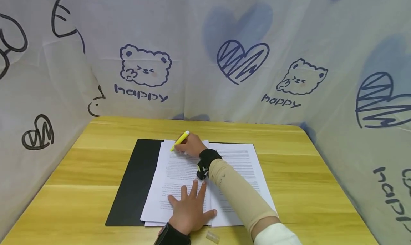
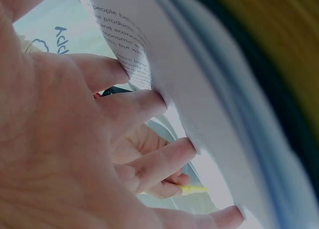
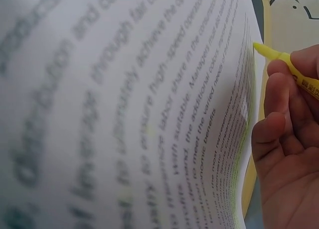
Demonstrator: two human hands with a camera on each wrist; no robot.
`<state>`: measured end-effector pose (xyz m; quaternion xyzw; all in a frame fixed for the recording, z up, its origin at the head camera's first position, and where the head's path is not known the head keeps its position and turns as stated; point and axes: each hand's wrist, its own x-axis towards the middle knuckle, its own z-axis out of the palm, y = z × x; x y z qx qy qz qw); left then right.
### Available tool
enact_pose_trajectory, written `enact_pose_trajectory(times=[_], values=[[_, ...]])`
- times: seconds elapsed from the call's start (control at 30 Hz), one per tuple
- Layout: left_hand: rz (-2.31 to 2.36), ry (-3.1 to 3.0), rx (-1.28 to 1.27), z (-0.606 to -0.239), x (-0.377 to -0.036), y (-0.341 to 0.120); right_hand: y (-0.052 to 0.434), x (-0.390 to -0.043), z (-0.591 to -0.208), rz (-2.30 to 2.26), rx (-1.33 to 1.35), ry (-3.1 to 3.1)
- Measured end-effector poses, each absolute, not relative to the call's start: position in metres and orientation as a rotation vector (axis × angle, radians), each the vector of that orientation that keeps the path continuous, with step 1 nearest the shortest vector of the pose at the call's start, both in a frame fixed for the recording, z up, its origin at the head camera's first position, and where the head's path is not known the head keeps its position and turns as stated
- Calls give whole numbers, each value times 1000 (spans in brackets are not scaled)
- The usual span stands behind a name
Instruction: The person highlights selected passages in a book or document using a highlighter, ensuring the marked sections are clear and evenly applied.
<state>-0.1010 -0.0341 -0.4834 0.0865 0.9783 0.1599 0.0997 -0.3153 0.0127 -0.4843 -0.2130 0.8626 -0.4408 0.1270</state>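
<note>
Yellow highlighter point(image 1: 180, 140) at the top of the printed sheets point(image 1: 173, 173).
The right hand point(image 1: 192, 146) pinches it, tip down-left on the far lines, its long axis slanting away; the left hand point(image 1: 191, 209), fingers spread flat, presses the near edge, well apart from the tip.

yellow highlighter point(image 1: 180, 140), white printed pages point(image 1: 179, 173), black folder point(image 1: 135, 188), yellow wood-grain table point(image 1: 289, 173)
</note>
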Motion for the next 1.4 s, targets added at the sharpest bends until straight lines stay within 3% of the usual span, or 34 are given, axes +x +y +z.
enact_pose_trajectory(times=[1.4], values=[[419, 2895, 256, -480, -101, -36, 4, -327, -484, -1167, -576, 2561]])
